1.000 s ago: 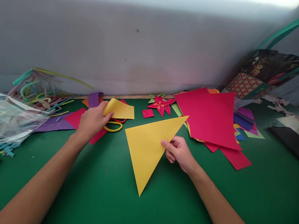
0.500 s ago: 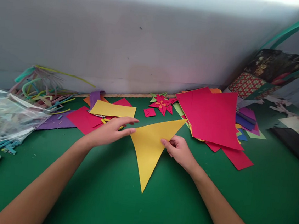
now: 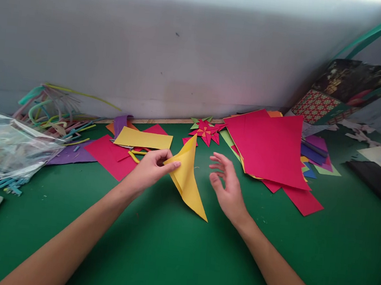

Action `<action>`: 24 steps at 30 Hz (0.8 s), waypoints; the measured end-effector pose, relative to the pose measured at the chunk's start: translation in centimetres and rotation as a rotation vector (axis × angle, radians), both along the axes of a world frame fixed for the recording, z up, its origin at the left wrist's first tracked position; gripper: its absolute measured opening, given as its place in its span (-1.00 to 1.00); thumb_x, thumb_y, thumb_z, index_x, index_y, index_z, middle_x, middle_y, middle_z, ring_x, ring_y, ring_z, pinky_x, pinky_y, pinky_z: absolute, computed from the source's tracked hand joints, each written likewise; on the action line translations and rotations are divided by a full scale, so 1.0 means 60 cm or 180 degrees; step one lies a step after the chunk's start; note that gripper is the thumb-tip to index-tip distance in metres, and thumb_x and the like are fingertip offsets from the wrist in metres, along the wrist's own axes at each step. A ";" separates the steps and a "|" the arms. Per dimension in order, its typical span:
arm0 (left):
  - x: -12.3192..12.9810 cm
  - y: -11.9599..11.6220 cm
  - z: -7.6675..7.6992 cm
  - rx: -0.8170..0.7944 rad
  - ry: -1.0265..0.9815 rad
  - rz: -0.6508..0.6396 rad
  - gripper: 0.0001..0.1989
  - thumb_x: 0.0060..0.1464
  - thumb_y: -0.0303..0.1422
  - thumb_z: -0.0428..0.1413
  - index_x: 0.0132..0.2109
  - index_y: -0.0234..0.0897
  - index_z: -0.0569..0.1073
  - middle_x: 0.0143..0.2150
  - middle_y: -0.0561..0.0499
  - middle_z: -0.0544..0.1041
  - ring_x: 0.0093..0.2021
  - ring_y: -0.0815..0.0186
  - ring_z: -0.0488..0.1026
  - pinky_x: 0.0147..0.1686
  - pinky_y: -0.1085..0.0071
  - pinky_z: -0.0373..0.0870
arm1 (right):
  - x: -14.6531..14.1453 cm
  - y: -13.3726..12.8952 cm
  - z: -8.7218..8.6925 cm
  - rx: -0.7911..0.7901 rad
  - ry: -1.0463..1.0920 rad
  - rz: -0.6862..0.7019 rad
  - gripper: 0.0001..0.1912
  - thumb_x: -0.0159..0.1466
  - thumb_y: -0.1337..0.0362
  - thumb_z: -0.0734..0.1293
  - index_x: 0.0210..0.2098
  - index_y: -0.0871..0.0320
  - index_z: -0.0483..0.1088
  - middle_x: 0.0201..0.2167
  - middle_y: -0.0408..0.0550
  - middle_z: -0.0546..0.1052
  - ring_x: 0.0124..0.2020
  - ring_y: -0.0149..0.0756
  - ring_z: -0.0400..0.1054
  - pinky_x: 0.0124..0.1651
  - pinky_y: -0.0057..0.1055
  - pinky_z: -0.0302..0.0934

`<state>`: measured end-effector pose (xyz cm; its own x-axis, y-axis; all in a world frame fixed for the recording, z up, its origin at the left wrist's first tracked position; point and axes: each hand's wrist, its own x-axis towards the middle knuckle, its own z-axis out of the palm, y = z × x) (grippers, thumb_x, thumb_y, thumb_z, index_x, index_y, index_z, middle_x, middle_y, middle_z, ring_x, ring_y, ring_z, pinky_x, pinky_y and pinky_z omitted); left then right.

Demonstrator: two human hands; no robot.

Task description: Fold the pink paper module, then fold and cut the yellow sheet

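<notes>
A folded sheet of yellow paper (image 3: pixel 188 178) is pinched at its left corner between the thumb and fingers of my left hand (image 3: pixel 152 168). The sheet stands tilted, one point up and another slanting down to the right, its layers slightly parted. To its right, my right hand (image 3: pixel 226 189) hovers with fingers apart, touching nothing. Behind the sheet lie red folded paper stars (image 3: pixel 207 133) and a small red folded square (image 3: pixel 185 140), partly hidden by the yellow paper. Yellow-handled scissors (image 3: pixel 133 156) lie just beyond my left hand.
On the green table (image 3: pixel 164 257), a stack of red sheets (image 3: pixel 275 147) lies at right, near a black object (image 3: pixel 373 184). A yellow strip (image 3: pixel 143 139) rests on coloured paper at left. Pipe cleaners (image 3: pixel 54 110) and a clear plastic bag (image 3: pixel 10 141) are farther left. A patterned bag (image 3: pixel 323 106) stands back right.
My right hand has let go of the yellow paper and opened. My left hand has taken its left corner, and the sheet has turned from lying broad to standing tilted.
</notes>
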<state>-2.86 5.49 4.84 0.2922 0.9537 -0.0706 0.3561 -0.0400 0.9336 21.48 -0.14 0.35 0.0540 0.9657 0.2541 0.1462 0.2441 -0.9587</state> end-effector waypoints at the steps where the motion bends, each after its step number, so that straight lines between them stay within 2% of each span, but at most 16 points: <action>1: 0.008 -0.007 0.004 0.0039 -0.0090 0.0025 -0.58 0.16 -0.04 0.27 -0.39 -0.23 0.32 -0.45 0.12 0.27 -0.46 0.39 0.18 -0.47 0.45 0.06 | -0.007 -0.005 0.000 0.0020 -0.0026 0.0259 -0.33 0.39 -0.01 0.40 0.42 -0.18 0.19 0.42 0.01 0.29 0.32 0.00 0.30 0.32 -0.06 0.27; 4: 0.029 -0.026 0.014 0.0088 -0.0512 -0.0091 -0.54 0.18 -0.07 0.27 -0.41 -0.23 0.23 -0.41 0.11 0.26 -0.41 0.38 0.21 -0.43 0.45 0.15 | -0.024 -0.022 0.001 -0.0137 0.0115 0.0918 0.04 0.31 -0.05 0.48 0.54 -0.32 -0.22 0.60 -0.12 -0.13 0.56 0.05 -0.09 0.50 0.09 0.00; 6: 0.041 -0.036 0.017 0.0110 -0.0671 -0.0217 -0.52 0.18 -0.07 0.27 -0.42 -0.23 0.19 -0.33 0.07 0.34 -0.35 0.35 0.28 -0.38 0.42 0.25 | -0.033 -0.031 0.003 -0.0283 0.0381 0.1238 0.18 0.27 -0.07 0.52 0.54 -0.38 -0.39 0.62 -0.17 -0.27 0.60 0.03 -0.26 0.52 0.13 -0.07; 8: 0.049 -0.044 0.017 0.0192 -0.0702 -0.0293 -0.50 0.16 -0.07 0.28 -0.43 -0.22 0.16 -0.25 0.02 0.41 -0.30 0.32 0.32 -0.34 0.40 0.31 | -0.038 -0.037 0.007 -0.0411 0.0658 0.1488 0.29 0.23 -0.05 0.55 0.53 -0.40 -0.49 0.62 -0.18 -0.32 0.61 0.00 -0.32 0.53 0.13 -0.10; 11: 0.053 -0.049 0.011 0.0419 -0.0709 -0.0393 -0.47 0.12 -0.03 0.31 -0.43 -0.22 0.17 -0.12 -0.07 0.47 -0.19 0.25 0.38 -0.28 0.36 0.35 | -0.040 -0.040 0.015 -0.0511 0.0947 0.1744 0.40 0.18 0.02 0.60 0.51 -0.42 -0.59 0.62 -0.16 -0.26 0.60 -0.02 -0.23 0.54 0.10 -0.11; 13: 0.050 -0.048 0.008 0.0551 -0.0760 -0.0465 -0.45 0.10 0.00 0.32 -0.43 -0.23 0.18 -0.04 -0.13 0.49 -0.11 0.19 0.41 -0.24 0.34 0.37 | -0.039 -0.037 0.020 -0.0459 0.1173 0.1795 0.38 0.20 0.02 0.59 0.50 -0.42 -0.60 0.61 -0.14 -0.19 0.58 -0.02 -0.15 0.52 0.10 -0.05; 18: 0.038 -0.043 0.008 0.0732 -0.0889 -0.0460 -0.43 0.12 0.04 0.30 -0.44 -0.24 0.18 0.07 -0.20 0.52 -0.04 0.15 0.44 -0.19 0.33 0.39 | -0.031 -0.025 0.030 -0.0331 0.1573 0.1510 0.29 0.24 0.00 0.56 0.51 -0.47 -0.52 0.60 -0.17 -0.12 0.57 -0.02 -0.10 0.41 0.10 0.19; 21: 0.038 -0.042 0.003 0.0795 -0.0891 -0.0553 -0.42 0.13 0.06 0.28 -0.46 -0.26 0.20 0.11 -0.23 0.53 -0.03 0.12 0.47 -0.14 0.31 0.41 | -0.033 -0.029 0.032 -0.0383 0.1630 0.1595 0.45 0.10 0.04 0.65 0.51 -0.47 -0.53 0.60 -0.18 -0.09 0.57 0.01 -0.10 0.43 0.10 0.16; 24: 0.044 -0.047 -0.004 0.0978 -0.0926 -0.0754 -0.46 0.18 0.01 0.27 -0.45 -0.26 0.22 0.14 -0.19 0.54 0.06 0.10 0.48 0.06 0.28 0.42 | -0.040 -0.041 0.032 -0.0544 0.1633 0.1718 0.56 0.04 0.16 0.69 0.50 -0.44 -0.58 0.57 -0.16 0.03 0.52 0.05 0.04 0.42 0.10 0.19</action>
